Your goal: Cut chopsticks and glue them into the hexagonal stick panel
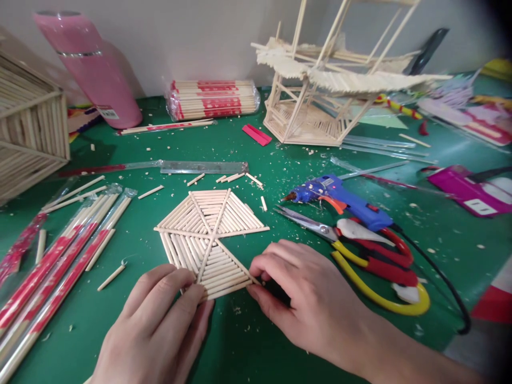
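A flat hexagon panel (212,234) of glued wooden sticks lies on the green mat (280,170). My left hand (160,325) rests on its near edge, fingers together and pressing down on the sticks. My right hand (308,298) is at the panel's near right corner, thumb and fingers pinched on the tip of a stick there.
Yellow and red scissors (368,256) and a blue glue gun (340,200) lie right of the panel. Wrapped chopsticks (52,266) lie at left, a chopstick bundle (214,99) and pink roll (90,69) behind, and a stick tower model (320,90) at back right. A ruler (204,167) lies behind the panel.
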{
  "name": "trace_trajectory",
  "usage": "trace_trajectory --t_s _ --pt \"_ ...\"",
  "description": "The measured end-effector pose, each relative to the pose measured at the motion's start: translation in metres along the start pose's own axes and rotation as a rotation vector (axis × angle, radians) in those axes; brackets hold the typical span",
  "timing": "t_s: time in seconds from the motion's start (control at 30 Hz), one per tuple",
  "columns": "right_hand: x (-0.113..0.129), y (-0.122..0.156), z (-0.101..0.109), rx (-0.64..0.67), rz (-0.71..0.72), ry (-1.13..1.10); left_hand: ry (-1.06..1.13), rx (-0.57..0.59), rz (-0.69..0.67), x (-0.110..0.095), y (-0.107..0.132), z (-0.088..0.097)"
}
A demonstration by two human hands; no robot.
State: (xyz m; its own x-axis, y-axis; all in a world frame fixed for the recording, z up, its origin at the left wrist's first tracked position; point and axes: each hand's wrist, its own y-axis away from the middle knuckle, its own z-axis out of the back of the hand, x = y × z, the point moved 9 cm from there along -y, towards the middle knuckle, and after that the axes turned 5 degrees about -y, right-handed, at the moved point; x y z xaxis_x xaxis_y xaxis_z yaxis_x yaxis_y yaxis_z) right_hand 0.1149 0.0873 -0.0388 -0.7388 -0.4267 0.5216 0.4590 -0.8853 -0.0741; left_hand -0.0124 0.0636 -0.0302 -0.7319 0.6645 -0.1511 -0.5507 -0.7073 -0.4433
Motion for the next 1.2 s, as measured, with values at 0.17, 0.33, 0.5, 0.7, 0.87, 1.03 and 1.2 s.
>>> trace_trajectory --t_s 0.17,0.33,0.5,0.7,0.87,1.03,1.2 --pt "0.0 0.001 0.001 -0.008 -0.001 0.001 0.002 0.002 -0.001 0.0 0.0 0.0" --pt "-0.001 0.0 0.001 -0.009 -0.015 0.005 0.005 0.009 -0.011 -0.001 -0.001 0.0" --pt "-0.002 -0.001 0.001 -0.005 -0.023 -0.003 0.059 0.061 0.051 0.0 -0.003 -0.001" --pt "-0.003 0.0 -0.001 0.004 -0.018 -0.013 0.109 0.061 0.114 -0.001 -0.005 0.004" --pt "-0.002 0.0 -0.001 -0.009 0.004 0.0 0.019 0.017 0.187 0.002 0.0 0.008" --pt "-0.002 -0.002 -0.002 -0.022 0.003 -0.008 -0.018 -0.008 0.274 0.008 0.007 0.008" --pt "0.001 -0.003 -0.001 -0.05 0.013 -0.019 0.095 -0.02 0.269 0.009 0.007 0.005"
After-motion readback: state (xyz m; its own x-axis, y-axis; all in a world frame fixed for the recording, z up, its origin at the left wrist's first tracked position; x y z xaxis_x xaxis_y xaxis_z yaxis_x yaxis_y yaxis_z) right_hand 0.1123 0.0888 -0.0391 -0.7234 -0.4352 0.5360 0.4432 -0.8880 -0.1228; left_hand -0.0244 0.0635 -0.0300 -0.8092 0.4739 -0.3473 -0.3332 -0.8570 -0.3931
